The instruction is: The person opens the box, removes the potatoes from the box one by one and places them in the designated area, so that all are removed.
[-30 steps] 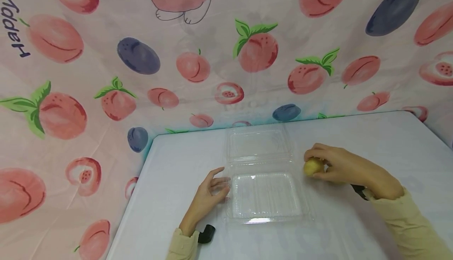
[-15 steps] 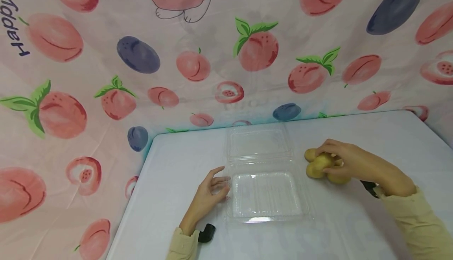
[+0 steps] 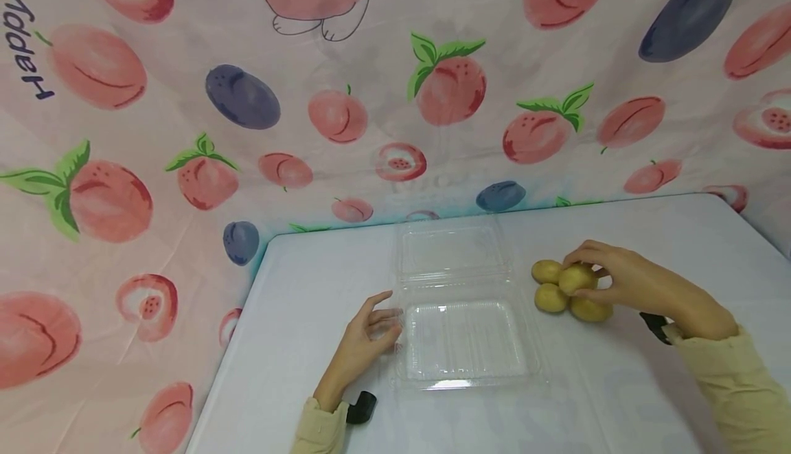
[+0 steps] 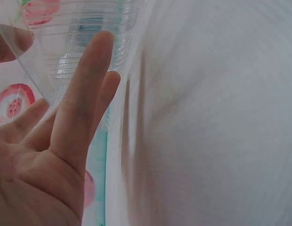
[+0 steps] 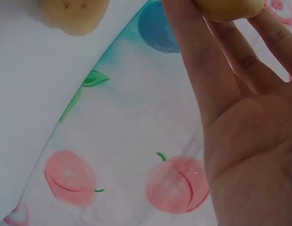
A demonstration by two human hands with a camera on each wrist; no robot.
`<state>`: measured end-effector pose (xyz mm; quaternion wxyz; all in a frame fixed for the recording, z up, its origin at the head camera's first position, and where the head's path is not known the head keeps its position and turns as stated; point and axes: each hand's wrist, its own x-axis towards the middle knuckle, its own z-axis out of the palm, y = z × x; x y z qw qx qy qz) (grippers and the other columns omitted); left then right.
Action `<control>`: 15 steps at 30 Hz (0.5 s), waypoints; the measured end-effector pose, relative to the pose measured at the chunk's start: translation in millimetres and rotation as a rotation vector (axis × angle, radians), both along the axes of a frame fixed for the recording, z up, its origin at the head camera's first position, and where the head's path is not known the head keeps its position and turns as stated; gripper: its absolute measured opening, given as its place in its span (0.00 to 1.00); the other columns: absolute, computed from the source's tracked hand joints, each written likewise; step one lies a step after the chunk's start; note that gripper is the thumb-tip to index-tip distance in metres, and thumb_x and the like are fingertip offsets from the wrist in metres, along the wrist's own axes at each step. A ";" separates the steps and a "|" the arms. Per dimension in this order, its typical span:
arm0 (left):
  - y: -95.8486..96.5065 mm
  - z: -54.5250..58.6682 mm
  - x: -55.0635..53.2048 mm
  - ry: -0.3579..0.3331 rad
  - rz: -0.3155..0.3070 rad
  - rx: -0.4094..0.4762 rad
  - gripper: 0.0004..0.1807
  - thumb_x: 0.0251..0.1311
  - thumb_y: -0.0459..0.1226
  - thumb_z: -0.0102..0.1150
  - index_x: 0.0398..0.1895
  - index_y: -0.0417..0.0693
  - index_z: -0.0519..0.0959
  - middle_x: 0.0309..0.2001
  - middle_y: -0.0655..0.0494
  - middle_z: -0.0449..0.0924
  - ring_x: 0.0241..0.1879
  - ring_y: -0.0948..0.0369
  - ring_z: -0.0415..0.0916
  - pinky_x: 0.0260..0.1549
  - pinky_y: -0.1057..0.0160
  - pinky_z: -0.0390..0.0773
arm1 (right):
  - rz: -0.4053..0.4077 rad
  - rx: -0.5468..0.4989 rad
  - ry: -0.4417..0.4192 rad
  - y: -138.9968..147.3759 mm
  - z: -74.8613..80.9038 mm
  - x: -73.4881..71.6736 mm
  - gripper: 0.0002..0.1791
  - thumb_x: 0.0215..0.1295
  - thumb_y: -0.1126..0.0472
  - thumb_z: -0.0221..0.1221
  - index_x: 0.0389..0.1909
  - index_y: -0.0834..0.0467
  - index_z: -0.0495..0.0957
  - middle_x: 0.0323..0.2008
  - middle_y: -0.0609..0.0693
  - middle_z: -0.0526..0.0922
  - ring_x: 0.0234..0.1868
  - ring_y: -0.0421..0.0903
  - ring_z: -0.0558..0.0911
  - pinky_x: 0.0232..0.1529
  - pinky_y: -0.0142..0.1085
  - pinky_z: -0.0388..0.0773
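My right hand [image 3: 608,274] pinches a yellow potato [image 3: 577,279] between thumb and fingers, among other potatoes on the white table. One potato [image 3: 546,271] lies behind on the left, another [image 3: 551,298] in front of that, and a third [image 3: 591,309] just below the hand. In the right wrist view the held potato [image 5: 228,8] shows at the fingers' ends. A hinged clear plastic container [image 3: 463,383] lies with its lid [image 3: 454,251] folded back. At its left edge, my left hand [image 3: 361,344] touches the rim with loosely spread fingers.
A pink curtain [image 3: 371,62] printed with peaches and plums hangs behind the table and down its left side. The white table [image 3: 692,255] reaches to the right past the potatoes. Dark wrist devices [image 3: 361,408] show below both hands.
My right hand has shifted to the right with the pinched potato, and the potatoes it had covered now show. The left hand and the container have stayed in place.
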<state>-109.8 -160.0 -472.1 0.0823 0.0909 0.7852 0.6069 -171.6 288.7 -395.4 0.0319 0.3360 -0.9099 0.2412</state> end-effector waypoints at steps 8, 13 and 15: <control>0.0 -0.9 0.1 0.005 -0.003 0.002 0.36 0.64 0.35 0.64 0.74 0.51 0.61 0.60 0.40 0.77 0.59 0.44 0.77 0.39 0.63 0.86 | 0.001 -0.033 0.020 11.9 -2.7 -1.3 0.24 0.47 0.64 0.76 0.46 0.50 0.80 0.42 0.37 0.77 0.40 0.28 0.76 0.35 0.30 0.83; -0.2 -1.9 -0.1 0.008 -0.004 0.002 0.36 0.64 0.36 0.64 0.74 0.51 0.61 0.60 0.40 0.77 0.59 0.45 0.77 0.39 0.63 0.86 | -0.032 -0.014 0.019 19.2 -4.0 -1.7 0.24 0.47 0.63 0.77 0.47 0.52 0.80 0.42 0.38 0.77 0.39 0.27 0.75 0.35 0.29 0.83; -0.3 -2.2 -0.4 0.008 -0.004 0.002 0.36 0.65 0.36 0.64 0.74 0.51 0.61 0.60 0.40 0.77 0.59 0.45 0.77 0.39 0.63 0.86 | -0.048 -0.001 0.025 22.0 -3.9 -1.5 0.25 0.46 0.63 0.77 0.47 0.54 0.79 0.42 0.39 0.77 0.39 0.27 0.75 0.35 0.30 0.84</control>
